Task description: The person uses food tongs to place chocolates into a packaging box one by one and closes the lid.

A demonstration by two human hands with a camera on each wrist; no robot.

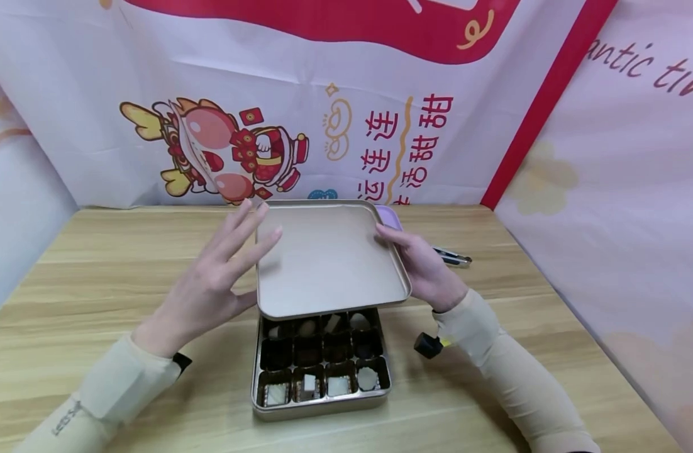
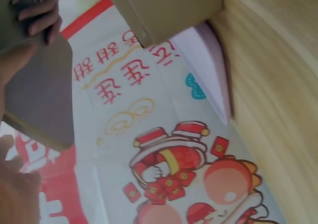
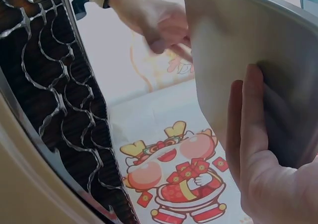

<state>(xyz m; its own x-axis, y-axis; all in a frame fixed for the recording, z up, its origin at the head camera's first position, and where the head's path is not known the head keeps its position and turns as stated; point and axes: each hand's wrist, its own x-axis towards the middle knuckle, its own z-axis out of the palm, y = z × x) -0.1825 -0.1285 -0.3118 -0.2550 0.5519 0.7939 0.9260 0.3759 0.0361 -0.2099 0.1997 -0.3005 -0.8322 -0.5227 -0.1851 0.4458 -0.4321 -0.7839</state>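
A champagne-coloured metal lid [image 1: 329, 258] with a raised rim is tilted over the back part of a matching box [image 1: 324, 410]. My right hand [image 1: 431, 267] grips its right edge, thumb on the face toward me; in the right wrist view that hand [image 3: 268, 169] has fingers along the lid [image 3: 223, 60]. At the left edge, my left hand [image 1: 216, 270] is spread with fingers apart; whether it touches the lid is unclear. Dark compartments in the box hold small pale pieces [image 1: 338, 385] in the front and back rows; the lid covers whatever lies farther back.
Behind the lid, a purple object [image 1: 389, 218] shows partly, and more of this purple thing [image 2: 203, 65] appears in the left wrist view. Metal-and-black tongs [image 1: 453, 257] lie right of it on the wooden table [image 1: 126, 251]. A printed cloth [image 1: 301, 126] hangs along the back.
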